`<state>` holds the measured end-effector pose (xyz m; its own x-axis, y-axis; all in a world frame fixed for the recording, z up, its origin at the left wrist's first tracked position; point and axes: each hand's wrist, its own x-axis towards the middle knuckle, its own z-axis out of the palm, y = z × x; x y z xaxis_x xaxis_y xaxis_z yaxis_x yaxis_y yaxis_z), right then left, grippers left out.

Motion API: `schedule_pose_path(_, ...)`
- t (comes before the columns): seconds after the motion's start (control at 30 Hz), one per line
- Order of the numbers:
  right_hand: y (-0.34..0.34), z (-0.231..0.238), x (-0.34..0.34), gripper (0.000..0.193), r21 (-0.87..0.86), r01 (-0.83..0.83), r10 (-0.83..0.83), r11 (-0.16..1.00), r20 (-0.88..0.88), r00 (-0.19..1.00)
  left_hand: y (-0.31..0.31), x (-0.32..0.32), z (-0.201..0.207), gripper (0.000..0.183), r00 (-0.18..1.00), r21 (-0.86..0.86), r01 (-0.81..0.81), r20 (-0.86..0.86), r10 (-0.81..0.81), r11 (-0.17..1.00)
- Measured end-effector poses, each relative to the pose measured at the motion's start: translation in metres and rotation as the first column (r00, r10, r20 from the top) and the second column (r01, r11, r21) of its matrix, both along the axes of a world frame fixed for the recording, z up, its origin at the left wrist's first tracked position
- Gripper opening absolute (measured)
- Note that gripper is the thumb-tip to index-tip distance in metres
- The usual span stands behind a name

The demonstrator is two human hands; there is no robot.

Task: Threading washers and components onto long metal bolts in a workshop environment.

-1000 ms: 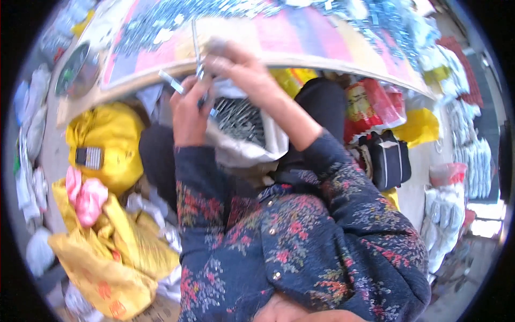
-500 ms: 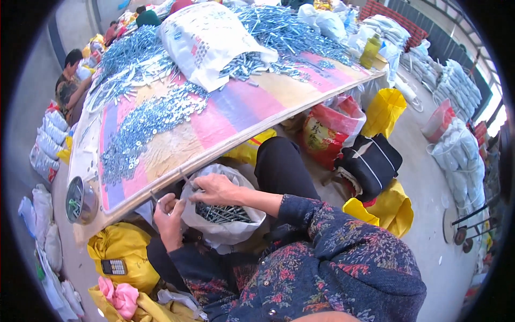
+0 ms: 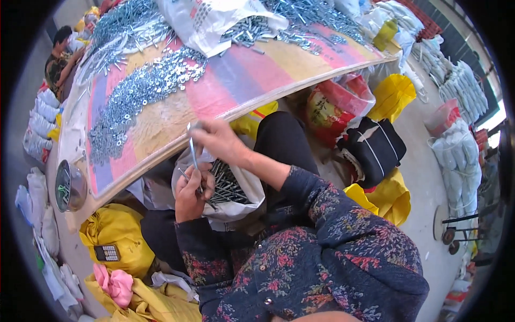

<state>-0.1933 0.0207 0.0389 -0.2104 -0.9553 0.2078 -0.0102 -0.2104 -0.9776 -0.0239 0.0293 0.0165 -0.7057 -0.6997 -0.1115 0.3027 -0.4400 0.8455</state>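
Observation:
My left hand is closed around metal bolts above an open white sack. One long silver bolt stands almost upright, its lower end at my left fingers. A second, thinner-looking bolt end pokes out beside my left thumb. Above it, my right hand is slightly blurred, its fingers pinched at the long bolt's upper end near the table edge. Many dark grey bolts fill the sack between my legs. A spread of small washers lies on the striped table top.
A white bag spills bolts on the table. At the table's left corner sits a metal bowl. A calculator or keypad phone rests on a yellow bag. Right are a red bag and black bundle. Another person sits far left.
My right hand has moved up and slightly right; my left hand has shifted right and up over the sack. The bolt between them now stands nearly upright. The view has tilted down.

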Motion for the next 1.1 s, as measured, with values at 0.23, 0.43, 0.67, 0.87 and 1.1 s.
schedule_pose_path(0.23,-0.054,-0.007,-0.116,0.037,0.039,0.190,-0.162,0.981,-0.377,0.912,-0.013,-0.006,-0.026,0.025,0.999,0.195,-0.048,0.006,0.047,0.980)
schedule_pose_path(0.43,-0.132,-0.012,-0.272,0.035,-0.288,0.807,-0.489,0.516,-0.872,0.001,-0.015,-0.017,-0.024,0.025,0.990,0.189,-0.125,0.095,0.108,0.974)
schedule_pose_path(0.67,-0.136,0.001,-0.212,0.028,0.336,0.141,-0.015,0.931,-0.351,0.936,-0.018,-0.019,-0.024,0.024,0.977,0.157,-0.206,0.096,0.192,0.966)
schedule_pose_path(0.87,-0.081,0.003,-0.116,0.018,0.156,-0.138,0.117,0.978,0.136,0.984,-0.014,-0.018,-0.019,0.025,0.959,0.078,-0.235,0.180,0.219,0.969)
schedule_pose_path(1.1,-0.067,-0.002,-0.092,0.025,0.079,-0.073,0.089,0.994,-0.233,0.968,-0.014,-0.007,-0.023,0.022,0.959,0.020,-0.200,0.207,0.191,0.980)
